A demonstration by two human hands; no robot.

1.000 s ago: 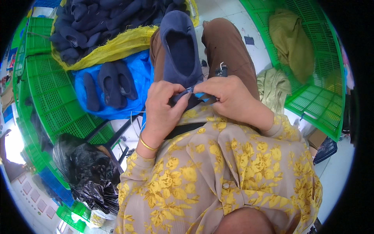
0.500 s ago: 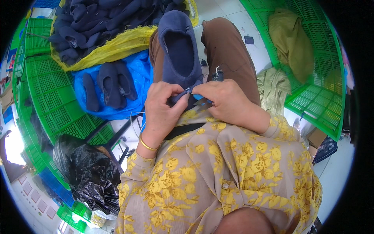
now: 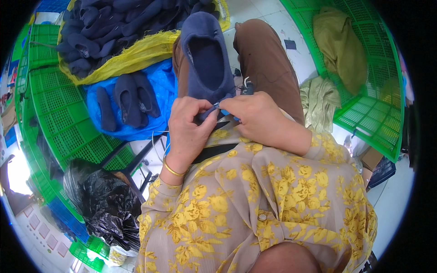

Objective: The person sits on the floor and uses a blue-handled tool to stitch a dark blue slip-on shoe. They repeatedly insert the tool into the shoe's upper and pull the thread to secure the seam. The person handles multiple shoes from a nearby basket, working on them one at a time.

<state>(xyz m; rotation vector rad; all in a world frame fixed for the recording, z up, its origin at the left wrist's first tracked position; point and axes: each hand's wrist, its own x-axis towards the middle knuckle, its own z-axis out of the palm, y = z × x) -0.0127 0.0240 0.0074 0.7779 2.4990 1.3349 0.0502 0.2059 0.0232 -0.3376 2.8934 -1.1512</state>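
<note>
A dark blue slipper (image 3: 205, 61) lies over my lap, toe pointing away and opening facing up. My left hand (image 3: 192, 125) is closed, pinching the blue fabric at its heel end between thumb and fingers. My right hand (image 3: 260, 119) meets it there, its thumb and forefinger at the same edge. In that right hand is a small pair of scissors (image 3: 228, 122) with metal blades pointing left below the fingertips and some blue showing at the grip. Whether the right fingertips also grip the fabric, I cannot tell.
Several dark blue slippers (image 3: 132, 101) lie on blue plastic sheeting (image 3: 157, 120) at left. A yellow sack (image 3: 141, 54) behind holds many more. Green mesh crates (image 3: 68, 123) stand on both sides; olive cloth (image 3: 339, 50) hangs over the right one. A black plastic bag (image 3: 109, 209) is at lower left.
Both hands and the slipper have shifted slightly left. The scissor blades have moved left and now show spread apart beneath the fingers. The left hand keeps its pinch.
</note>
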